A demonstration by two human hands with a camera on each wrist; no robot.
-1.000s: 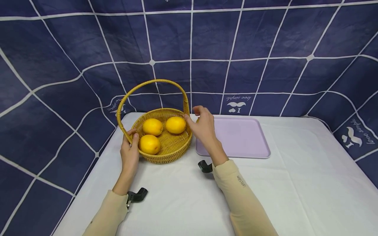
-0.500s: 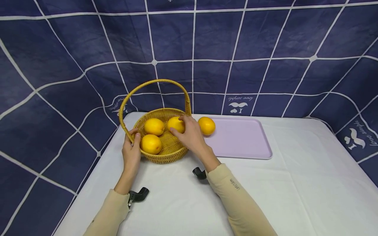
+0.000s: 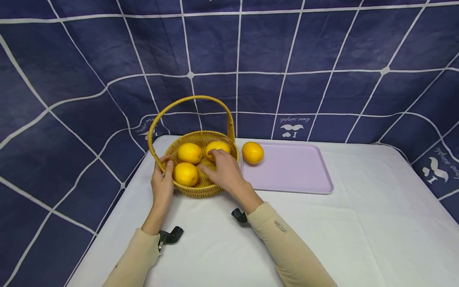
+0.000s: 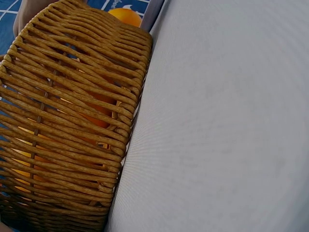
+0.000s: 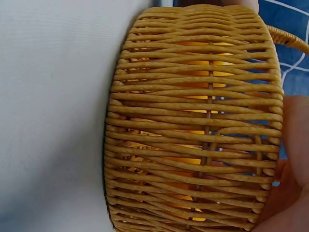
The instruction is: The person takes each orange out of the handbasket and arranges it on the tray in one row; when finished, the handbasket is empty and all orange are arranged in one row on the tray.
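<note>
In the head view, a round yellow wicker basket (image 3: 201, 192) with a tall arched handle stands on the table, holding three lemons. My left hand (image 3: 162, 183) grips its left side near the handle's foot. The right hand (image 3: 226, 169) reaches over the basket's right rim, its fingers loosely bent at the near side of the back-right lemon (image 3: 218, 148) and its thumb apart. Another lemon (image 3: 189, 153) lies at the back left, and a third lemon (image 3: 185, 174) near the left hand. The wicker wall (image 5: 193, 121) hides most of the right fingers in the right wrist view.
Right of the basket lies a flat lilac tray (image 3: 290, 167) with a rounder orange-yellow fruit (image 3: 252, 152) at its back-left corner. A white cloth (image 3: 376, 223) covers the table. Behind hangs a navy curtain (image 3: 265, 48) with white lines.
My right hand has moved left from the fruit on the tray, now uncovered, into the basket beside the back-right lemon. The left hand has kept its grip on the basket.
</note>
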